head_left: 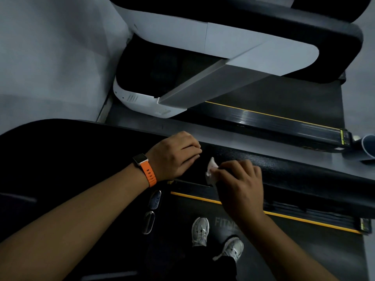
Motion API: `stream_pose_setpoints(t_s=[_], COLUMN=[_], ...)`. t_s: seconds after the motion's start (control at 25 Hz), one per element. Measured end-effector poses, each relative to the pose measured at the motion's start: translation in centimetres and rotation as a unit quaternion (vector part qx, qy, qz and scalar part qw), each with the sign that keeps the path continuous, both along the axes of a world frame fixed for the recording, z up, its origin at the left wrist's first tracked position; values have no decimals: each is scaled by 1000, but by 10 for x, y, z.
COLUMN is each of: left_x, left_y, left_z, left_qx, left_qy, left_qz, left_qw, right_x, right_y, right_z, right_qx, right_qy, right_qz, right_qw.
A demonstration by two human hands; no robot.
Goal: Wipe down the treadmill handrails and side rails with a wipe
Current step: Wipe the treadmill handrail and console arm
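A thick black padded handrail (pixel 294 169) runs from the left edge to the right edge of the head view. My right hand (pixel 241 183) is curled over the rail and holds a crumpled white wipe (pixel 212 169) against its near side. Just left of it, my left hand (pixel 176 155), with an orange-strapped watch on the wrist, rests on the rail with its fingers bent and nothing visible in them. Below the rail lies the side rail (pixel 304 211) with a yellow stripe along the belt edge.
My two feet in pale sneakers (pixel 200 230) stand on the dark belt (pixel 294 250). A second treadmill with a white motor cover (pixel 142 102) and white arm stands beyond, next to a grey wall on the left. A blue-grey cup-like object (pixel 367 147) sits at the right edge.
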State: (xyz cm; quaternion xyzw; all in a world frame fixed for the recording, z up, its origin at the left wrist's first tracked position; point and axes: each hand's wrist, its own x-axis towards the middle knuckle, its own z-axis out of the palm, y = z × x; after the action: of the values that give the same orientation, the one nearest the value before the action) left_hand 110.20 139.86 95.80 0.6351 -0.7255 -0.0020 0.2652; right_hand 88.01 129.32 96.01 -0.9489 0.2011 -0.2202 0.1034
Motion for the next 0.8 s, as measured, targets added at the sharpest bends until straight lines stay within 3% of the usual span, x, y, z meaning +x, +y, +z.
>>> stream_pose_setpoints(t_s=[0.24,0.44,0.64,0.8], left_x=[10,11,12,9], left_y=[21,25,26,27], left_z=[-2,-3,-6,-8], left_qx=[-19,-22,-33,-36], left_qy=[11,11,10,13], left_qz=[44,47,49,60], left_qw=[999,999,998,997], right_x=[34,33,53,67], right_y=[17,12,-6,-12], right_z=[2,1,9,6], right_qx=[20,54,58,24], right_qy=[27,17,36,82], right_qz=[16,-32,-68,-40], right_qw=[999,998,995,996])
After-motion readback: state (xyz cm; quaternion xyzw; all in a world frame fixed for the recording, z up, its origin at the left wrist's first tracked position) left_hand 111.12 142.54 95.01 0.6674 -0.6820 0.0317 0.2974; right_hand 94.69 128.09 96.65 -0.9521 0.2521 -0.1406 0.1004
